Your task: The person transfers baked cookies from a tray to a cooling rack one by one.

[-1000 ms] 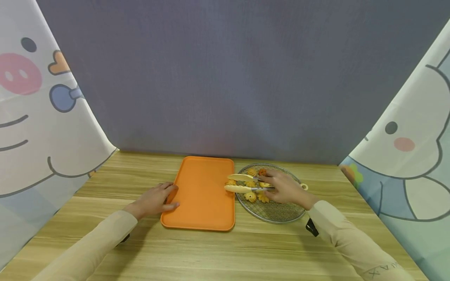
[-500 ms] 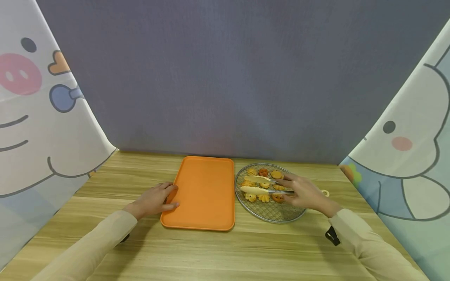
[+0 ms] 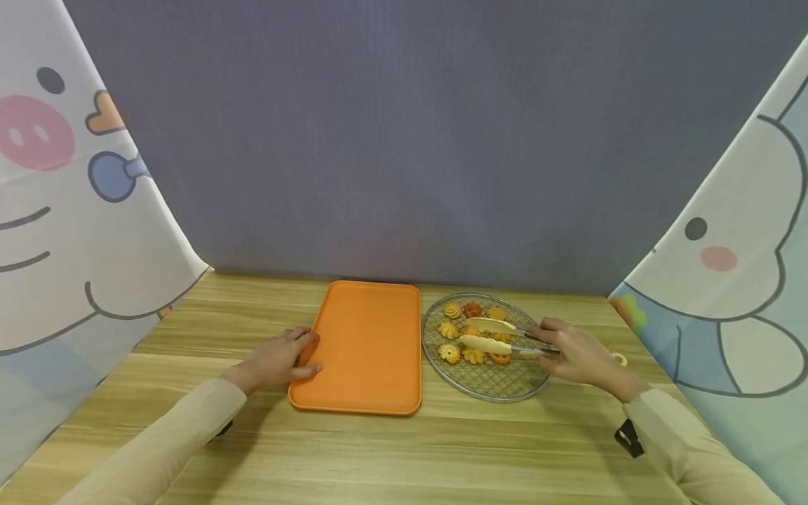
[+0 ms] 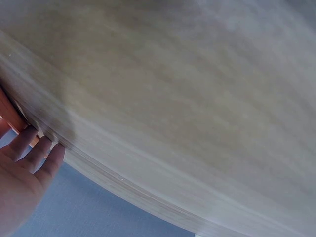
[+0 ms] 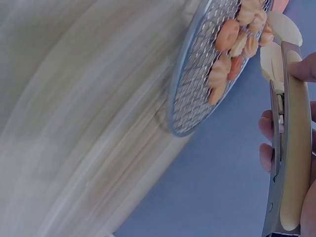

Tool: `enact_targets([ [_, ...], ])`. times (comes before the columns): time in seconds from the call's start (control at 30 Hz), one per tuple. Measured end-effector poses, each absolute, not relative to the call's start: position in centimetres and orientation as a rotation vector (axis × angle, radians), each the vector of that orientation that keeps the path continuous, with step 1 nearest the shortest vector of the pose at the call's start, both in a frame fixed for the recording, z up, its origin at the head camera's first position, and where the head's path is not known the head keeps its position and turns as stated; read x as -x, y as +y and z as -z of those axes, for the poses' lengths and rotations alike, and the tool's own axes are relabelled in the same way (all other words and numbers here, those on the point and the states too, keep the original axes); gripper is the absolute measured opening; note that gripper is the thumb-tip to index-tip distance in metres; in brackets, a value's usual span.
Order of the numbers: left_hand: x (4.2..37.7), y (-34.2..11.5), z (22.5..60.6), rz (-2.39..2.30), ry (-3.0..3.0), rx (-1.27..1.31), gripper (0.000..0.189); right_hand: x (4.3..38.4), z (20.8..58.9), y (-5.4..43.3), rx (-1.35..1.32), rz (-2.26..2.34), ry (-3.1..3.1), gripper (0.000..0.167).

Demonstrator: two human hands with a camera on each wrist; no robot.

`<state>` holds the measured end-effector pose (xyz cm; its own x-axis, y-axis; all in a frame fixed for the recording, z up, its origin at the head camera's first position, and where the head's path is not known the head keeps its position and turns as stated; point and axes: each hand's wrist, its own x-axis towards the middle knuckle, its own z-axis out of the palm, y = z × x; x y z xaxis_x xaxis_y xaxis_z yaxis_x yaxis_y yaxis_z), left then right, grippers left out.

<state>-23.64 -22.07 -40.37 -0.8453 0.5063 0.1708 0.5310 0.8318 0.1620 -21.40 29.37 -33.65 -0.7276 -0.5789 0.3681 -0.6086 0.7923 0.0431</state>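
My left hand (image 3: 280, 359) rests at the left edge of an orange tray (image 3: 366, 358), its thumb over the tray's surface and its fingers along the rim. In the left wrist view, the hand (image 4: 24, 180) reaches the tray's edge with extended fingers. My right hand (image 3: 576, 354) holds a pair of tongs (image 3: 486, 344) with cream tips, their two arms spread apart with nothing between the tips. Below the tongs, several golden and reddish-brown piped cookies (image 3: 449, 353) lie on a round wire mesh rack (image 3: 499, 388). The right wrist view shows the tongs (image 5: 296, 148) gripped along their handle.
The rack stands close beside the tray's right edge on a wood-grain table (image 3: 353, 456). A grey-blue cloth panel (image 3: 404, 140) rises behind the table. Cartoon-print sheets (image 3: 82, 231) hang at both sides.
My right hand has drawn the tongs rightward, from the tray's right edge to over the cookies, uncovering more of them. My left hand and the tray have stayed in place.
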Motion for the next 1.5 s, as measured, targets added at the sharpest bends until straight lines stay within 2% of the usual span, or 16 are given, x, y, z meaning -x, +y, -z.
enact_targets([
  [0.5, 23.8, -22.1, 40.6, 0.308, -2.9, 0.813, 0.064, 20.5, 34.4, 33.3, -0.871, -0.139, -2.557, 0.04],
  [0.83, 23.8, -22.1, 40.5, 0.321, -2.899, 0.82, 0.064, 20.0, 34.8, 35.6, -0.846, -0.154, -2.563, 0.043],
  [1.5, 23.6, -21.9, 40.3, 0.304, -2.906, 0.809, 0.063, 19.2, 35.6, 37.6, -0.83, -0.14, -2.518, 0.043],
])
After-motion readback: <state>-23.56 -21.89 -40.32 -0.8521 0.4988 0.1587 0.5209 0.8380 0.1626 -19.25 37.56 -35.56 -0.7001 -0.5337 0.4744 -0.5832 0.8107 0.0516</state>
